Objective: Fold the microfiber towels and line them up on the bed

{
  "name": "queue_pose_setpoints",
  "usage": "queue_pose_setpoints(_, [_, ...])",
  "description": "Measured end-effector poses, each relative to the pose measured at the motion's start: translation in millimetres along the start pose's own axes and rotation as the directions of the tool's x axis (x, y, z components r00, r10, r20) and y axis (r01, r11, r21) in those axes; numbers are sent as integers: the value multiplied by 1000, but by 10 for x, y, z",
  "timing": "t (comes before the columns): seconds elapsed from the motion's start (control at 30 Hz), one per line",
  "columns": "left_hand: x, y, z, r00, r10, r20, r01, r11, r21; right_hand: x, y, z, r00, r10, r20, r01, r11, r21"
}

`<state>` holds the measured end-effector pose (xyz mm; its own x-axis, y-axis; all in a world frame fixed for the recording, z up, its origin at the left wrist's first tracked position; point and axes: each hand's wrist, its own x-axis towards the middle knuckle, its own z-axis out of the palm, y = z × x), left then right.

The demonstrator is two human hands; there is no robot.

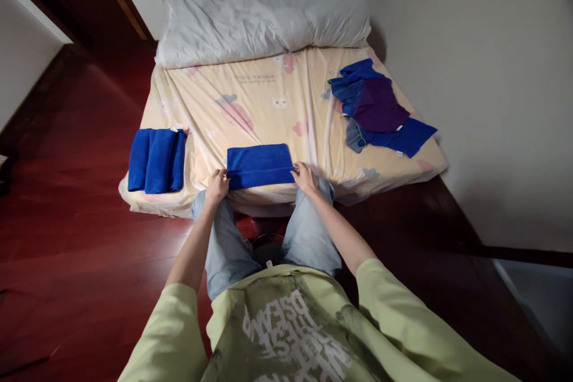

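One blue cloth [258, 159] lies partly folded at the bed's [203, 101] near edge, its two ends pinched between thumb and fingers of the left hand [218, 184] and right hand [305, 178]. Three blue rolls [157, 161] sit left; right, one purple cloth [380, 104] tops a heap, blues uncountable.

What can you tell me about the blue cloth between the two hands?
The blue cloth is deep, even blue and looks soft, like towelling or microfibre. It lies flat as a wide rectangle near the front edge of the bed, on the patterned sheet. A folded strip runs along its near side, with a line across its full width. The left hand and right hand grip its two sides at that strip.
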<state>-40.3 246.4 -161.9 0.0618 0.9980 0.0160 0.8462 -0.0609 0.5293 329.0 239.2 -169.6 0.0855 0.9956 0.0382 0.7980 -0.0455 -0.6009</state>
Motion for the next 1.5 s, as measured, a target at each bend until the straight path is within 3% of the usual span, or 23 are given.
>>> queue_pose_setpoints(0.1, [-69, 57, -37, 994, 94, -57, -94, 996, 12, -23, -19, -32, 988, -136, -67, 139, 989, 49])
queue_pose_setpoints(0.2, [-125, 77, -49, 978, 207, 2, -207, 978, -6, -57, -26, -65, 961, -269, -65, 274, 956, 101])
queue_pose_setpoints(0.37, [-148, 13, 19, 932, 320, 170, -331, 943, 36, -117, 4, -80, 927, -366, 86, 362, 930, 56])
queue_pose_setpoints(0.57, [-143, -50, 122, 922, 315, 225, -351, 926, 142, -136, 39, -13, 898, -354, 260, 398, 906, -144])
queue_pose_setpoints(0.9, [-121, 31, 123, 946, 266, 184, -297, 939, 174, -97, -7, 67, 906, -317, 279, 385, 892, -238])
queue_pose_setpoints(1.13, [-281, -68, -67, 935, 225, 275, -257, 963, 86, -287, 108, -122, 902, -352, 251, 375, 926, -51])
queue_pose_setpoints(1.3, [-195, -53, -90, 971, 183, 151, -172, 981, -88, -193, 84, -91, 959, -249, 132, 233, 964, 129])
queue_pose_setpoints(1.5, [-69, -40, -99, 999, 9, 31, -1, 971, -239, -79, 75, -26, 990, -139, 11, 133, 963, 236])
